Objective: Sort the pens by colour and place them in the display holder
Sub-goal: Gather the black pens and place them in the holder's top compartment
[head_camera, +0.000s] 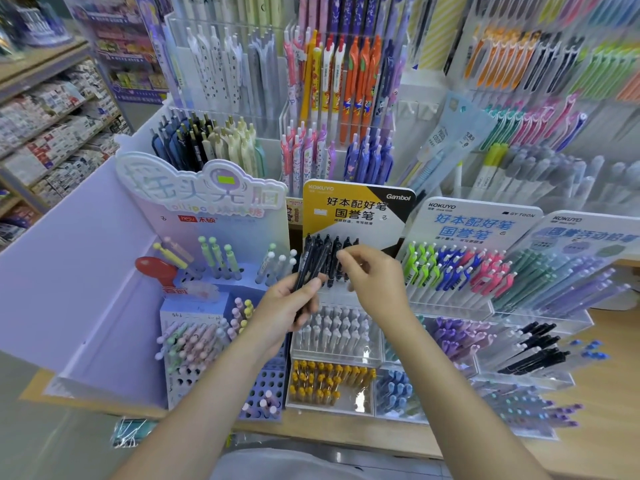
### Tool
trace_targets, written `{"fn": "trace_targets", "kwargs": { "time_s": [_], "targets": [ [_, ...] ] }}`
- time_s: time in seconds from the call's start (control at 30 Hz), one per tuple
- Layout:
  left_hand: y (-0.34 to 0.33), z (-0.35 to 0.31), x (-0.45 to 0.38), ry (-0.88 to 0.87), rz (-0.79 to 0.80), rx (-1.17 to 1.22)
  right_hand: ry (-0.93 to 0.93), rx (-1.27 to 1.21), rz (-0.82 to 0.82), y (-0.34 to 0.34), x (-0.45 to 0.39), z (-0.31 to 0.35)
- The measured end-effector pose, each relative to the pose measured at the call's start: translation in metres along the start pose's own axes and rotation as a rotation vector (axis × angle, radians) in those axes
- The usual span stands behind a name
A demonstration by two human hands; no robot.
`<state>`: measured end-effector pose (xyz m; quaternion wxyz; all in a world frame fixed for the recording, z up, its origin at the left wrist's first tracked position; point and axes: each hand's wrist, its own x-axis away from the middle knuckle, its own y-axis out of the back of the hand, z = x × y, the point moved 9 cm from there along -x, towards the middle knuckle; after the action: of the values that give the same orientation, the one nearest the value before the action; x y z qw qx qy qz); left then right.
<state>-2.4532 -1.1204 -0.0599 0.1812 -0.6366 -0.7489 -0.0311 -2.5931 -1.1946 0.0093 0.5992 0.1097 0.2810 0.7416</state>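
My left hand (284,306) grips a bunch of black pens (311,265) that point up and to the right. Behind them stands the yellow and black display holder (353,209), with several black pens (341,259) upright in its row. My right hand (375,282) is raised in front of that row. Its fingertips are at the top of one black pen there, thumb and forefinger close together. Whether they pinch the pen cannot be told.
A lilac lollipop-pen stand (204,271) is on the left. To the right is a white holder (460,268) with green, blue and pink pens. Clear trays (332,372) of grey, yellow and blue pens lie below, more racks behind, and shop shelves (52,133) far left.
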Motion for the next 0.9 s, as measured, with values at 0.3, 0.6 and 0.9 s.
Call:
{"fn": "trace_targets", "kwargs": {
  "time_s": [0.3, 0.6, 0.9],
  "targets": [
    [-0.018, 0.001, 0.000, -0.016, 0.061, -0.063, -0.247, -0.531, 0.129, -0.004, 0.020, -0.012],
    [-0.027, 0.007, -0.001, 0.041, 0.127, -0.035, -0.309, -0.756, 0.088, 0.005, 0.028, -0.026],
    [0.006, 0.019, -0.005, 0.055, -0.051, -0.054, -0.143, -0.468, -0.303, 0.052, 0.012, -0.032]
  ]
}}
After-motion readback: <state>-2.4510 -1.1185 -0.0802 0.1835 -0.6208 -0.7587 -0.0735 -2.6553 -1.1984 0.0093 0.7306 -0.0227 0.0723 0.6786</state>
